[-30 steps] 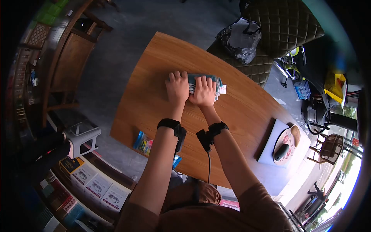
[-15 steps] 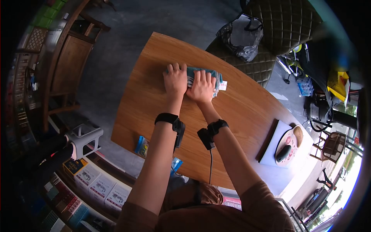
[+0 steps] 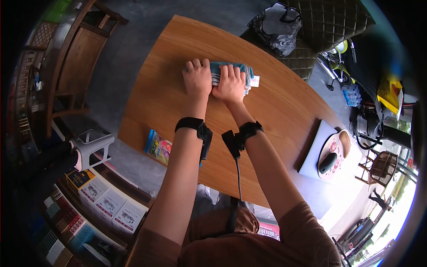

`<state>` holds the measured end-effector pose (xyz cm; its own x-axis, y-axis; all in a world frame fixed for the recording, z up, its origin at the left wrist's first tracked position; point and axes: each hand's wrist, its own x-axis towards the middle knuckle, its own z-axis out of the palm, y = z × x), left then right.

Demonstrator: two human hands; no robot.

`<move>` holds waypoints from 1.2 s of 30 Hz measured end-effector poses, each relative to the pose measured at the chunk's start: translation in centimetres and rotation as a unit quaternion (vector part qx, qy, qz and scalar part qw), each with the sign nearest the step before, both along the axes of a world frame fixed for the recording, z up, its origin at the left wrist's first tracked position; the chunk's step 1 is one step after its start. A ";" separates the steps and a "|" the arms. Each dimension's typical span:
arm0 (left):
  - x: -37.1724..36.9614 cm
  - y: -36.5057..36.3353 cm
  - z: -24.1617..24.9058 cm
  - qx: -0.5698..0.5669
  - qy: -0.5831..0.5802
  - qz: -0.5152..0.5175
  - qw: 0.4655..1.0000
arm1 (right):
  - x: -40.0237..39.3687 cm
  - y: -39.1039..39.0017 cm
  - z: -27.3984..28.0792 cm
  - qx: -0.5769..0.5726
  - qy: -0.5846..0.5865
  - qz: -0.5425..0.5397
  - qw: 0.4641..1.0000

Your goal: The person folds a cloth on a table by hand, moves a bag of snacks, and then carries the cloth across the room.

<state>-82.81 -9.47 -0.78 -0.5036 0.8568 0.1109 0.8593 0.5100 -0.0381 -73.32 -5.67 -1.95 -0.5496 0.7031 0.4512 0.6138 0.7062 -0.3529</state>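
A folded teal cloth (image 3: 215, 67) with grey and white stripes lies on the wooden table (image 3: 155, 93). A white tag (image 3: 255, 81) with reddish print sticks out at its right end. My left hand (image 3: 197, 80) grips the left end of the cloth, fingers bent over its far side. Over the middle and right part, my right hand (image 3: 230, 84) presses down with its fingers across the top and its thumb at the near edge. The cloth beneath both palms is hidden. Each wrist wears a black strap with a small device.
A colourful plastic packet (image 3: 159, 147) lies at the table's near left edge. To the right are a laptop (image 3: 311, 155) and a black mouse (image 3: 328, 163) on a round pad. A patterned bag (image 3: 275, 31) rests on a quilted chair beyond the table. Boxes (image 3: 109, 204) stand lower left.
The table, hands and cloth sit slightly higher in the view. More of the colourful packet shows. Both hands remain on the cloth.
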 end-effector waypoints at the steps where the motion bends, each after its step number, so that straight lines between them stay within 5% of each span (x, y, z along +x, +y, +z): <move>1: 0.6 -0.6 0.0 0.003 0.001 -0.002 1.000 | 0.6 -0.6 0.0 0.000 0.003 0.005 1.000; 23: 22.3 -24.3 2.2 -0.127 -0.100 -0.178 0.971 | 24.6 -26.6 0.4 -0.074 -0.045 -0.099 0.991; 36: 22.7 -30.6 2.5 -0.116 -0.121 -0.178 0.970 | 24.6 -31.9 2.8 -0.098 -0.092 -0.088 0.987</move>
